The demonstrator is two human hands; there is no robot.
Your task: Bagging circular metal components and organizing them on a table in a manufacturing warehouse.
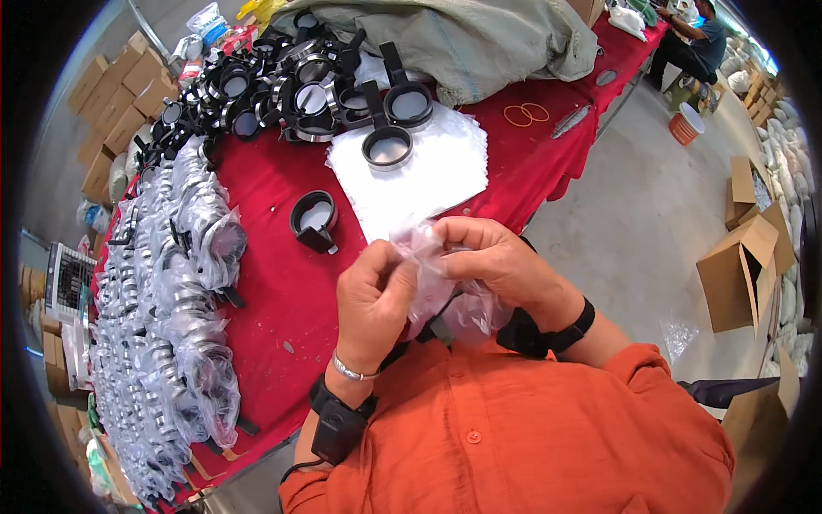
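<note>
Both hands pinch a crinkled clear plastic bag (417, 257) in front of my chest, at the table's near edge. My left hand (374, 295) grips it from the left, thumb and fingers pressed together. My right hand (505, 261) pinches its upper right part. A dark piece shows at the lower part of the bag, but I cannot make out whether it is inside. Left of my hands lies a round black-rimmed piece with a short handle (313, 221). Just beyond them is a stack of white plastic sheets or bags (419, 184), with a similar handled piece (388, 148) on it.
Many bagged round pieces (175, 317) stand in rows along the left of the red-covered table (278, 291). Unbagged black ones (300, 94) are heaped at the back, beside a grey-green sack (488, 43). Cardboard boxes (741, 274) stand right; another person (689, 47) sits far right.
</note>
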